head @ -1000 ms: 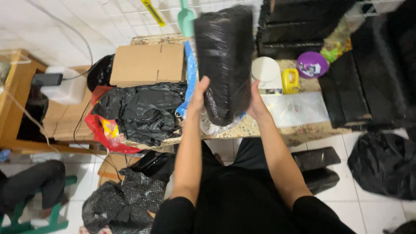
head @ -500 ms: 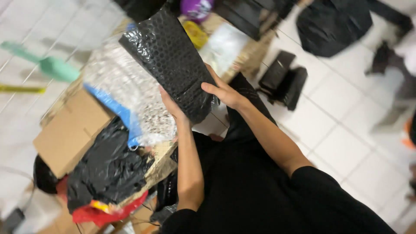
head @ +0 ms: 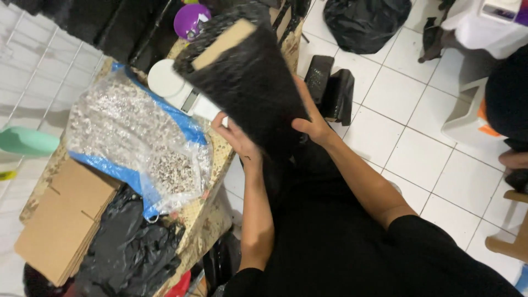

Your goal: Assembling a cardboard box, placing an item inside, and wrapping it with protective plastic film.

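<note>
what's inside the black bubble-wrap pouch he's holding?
A tan cardboard piece sticks out of the open top of the black bubble-wrap pouch. The rest is hidden by the opaque wrap. The left hand and right hand grip its lower end.

We seem to be in a home packing room: white floor tiles (head: 410, 118), a cluttered worktop (head: 206, 217) carrying flat cardboard boxes (head: 60, 225), a scale (head: 184, 93), and black bags (head: 129, 256) at its near edge.
</note>
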